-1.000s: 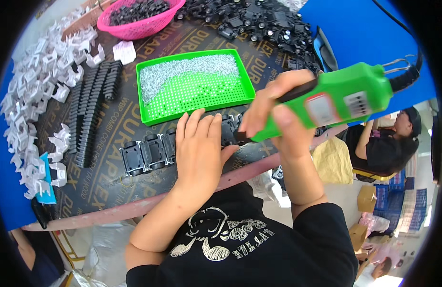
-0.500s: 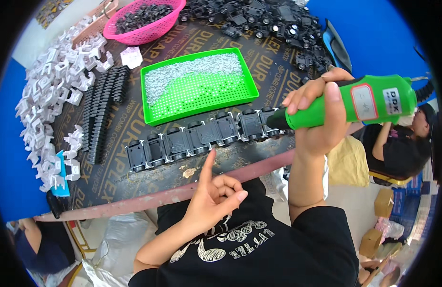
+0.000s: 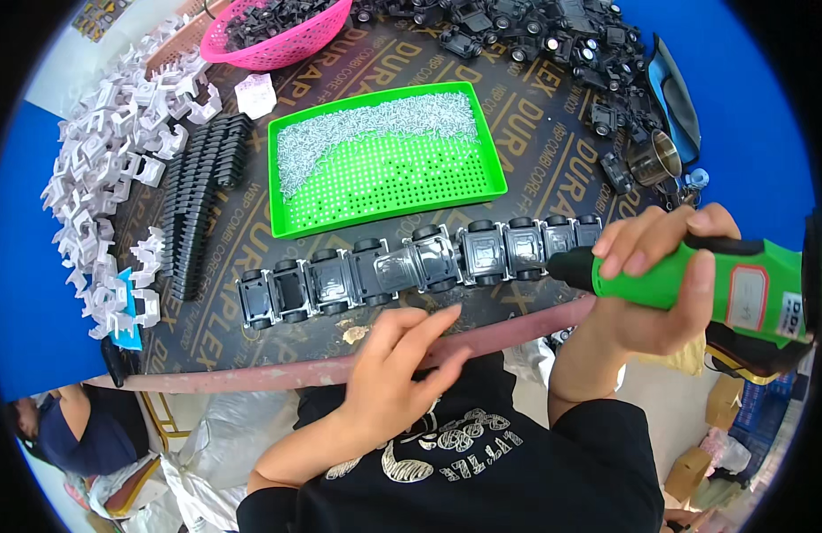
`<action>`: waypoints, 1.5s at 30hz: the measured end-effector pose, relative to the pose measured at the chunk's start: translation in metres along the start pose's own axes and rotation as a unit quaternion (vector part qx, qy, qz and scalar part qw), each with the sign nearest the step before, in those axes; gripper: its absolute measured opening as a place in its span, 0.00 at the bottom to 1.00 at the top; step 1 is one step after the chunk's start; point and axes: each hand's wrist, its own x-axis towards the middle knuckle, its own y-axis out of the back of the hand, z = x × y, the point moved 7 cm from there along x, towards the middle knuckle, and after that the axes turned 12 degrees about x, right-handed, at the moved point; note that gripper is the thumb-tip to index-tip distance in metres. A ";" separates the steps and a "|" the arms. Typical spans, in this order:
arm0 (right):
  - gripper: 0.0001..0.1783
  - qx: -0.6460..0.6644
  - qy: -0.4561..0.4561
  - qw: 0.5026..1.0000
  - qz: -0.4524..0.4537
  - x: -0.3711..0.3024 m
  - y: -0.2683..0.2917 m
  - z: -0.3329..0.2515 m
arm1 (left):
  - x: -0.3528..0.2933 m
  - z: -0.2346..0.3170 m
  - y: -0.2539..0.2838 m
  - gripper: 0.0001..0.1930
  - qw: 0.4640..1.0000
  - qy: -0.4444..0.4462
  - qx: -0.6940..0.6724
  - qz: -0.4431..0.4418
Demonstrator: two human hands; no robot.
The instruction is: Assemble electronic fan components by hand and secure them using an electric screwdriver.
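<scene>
My right hand (image 3: 655,266) is wrapped round a green electric screwdriver (image 3: 749,293), which lies nearly level. Its black nose ends beside the right part of a row of black toy car bodies (image 3: 482,251); whether the bit touches one cannot be made out. The cars lie side by side with their wheels toward the far and near sides. My left hand (image 3: 389,373) hovers over the table's near edge, just below the row, fingers stretched and apart, holding nothing. Beyond the row stands a green perforated tray (image 3: 389,218) with many small silver screws (image 3: 384,120) heaped along its far side.
White plastic parts (image 3: 109,186) are piled at the left, beside stacked black parts (image 3: 202,195). A pink basket (image 3: 287,49) holds black pieces. More black toy cars (image 3: 553,35) are heaped at the far right, near a metal cup (image 3: 653,160). Another person (image 3: 82,426) sits at lower left.
My right hand has moved the screwdriver rightward and down in the picture, along the row. My left hand has gone from a pointing index finger to several stretched fingers. The view has shifted slightly.
</scene>
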 end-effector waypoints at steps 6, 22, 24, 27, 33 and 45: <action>0.19 -0.018 0.030 0.997 -0.062 0.006 -0.009 0.003 | 0.032 -0.009 0.030 0.30 0.966 0.043 0.254 0.024; 0.18 -0.021 -0.009 0.992 -0.122 0.028 -0.035 0.023 | 0.052 -0.010 0.012 0.27 0.997 -0.029 0.071 -0.029; 0.18 -0.035 -0.006 0.995 -0.088 0.032 -0.046 0.039 | 0.049 -0.008 0.002 0.25 0.992 -0.045 0.120 -0.013; 0.13 -0.165 -0.027 0.977 -0.135 0.046 -0.055 0.066 | 0.037 -0.013 -0.008 0.25 0.979 -0.097 0.178 -0.027; 0.09 -0.139 -0.087 0.982 -0.098 0.041 -0.061 0.118 | 0.033 -0.012 0.001 0.24 0.975 -0.109 0.186 -0.047; 0.08 -0.170 -0.056 0.978 -0.104 0.040 -0.053 0.126 | -0.028 -0.136 0.103 0.51 0.953 0.297 0.003 -0.052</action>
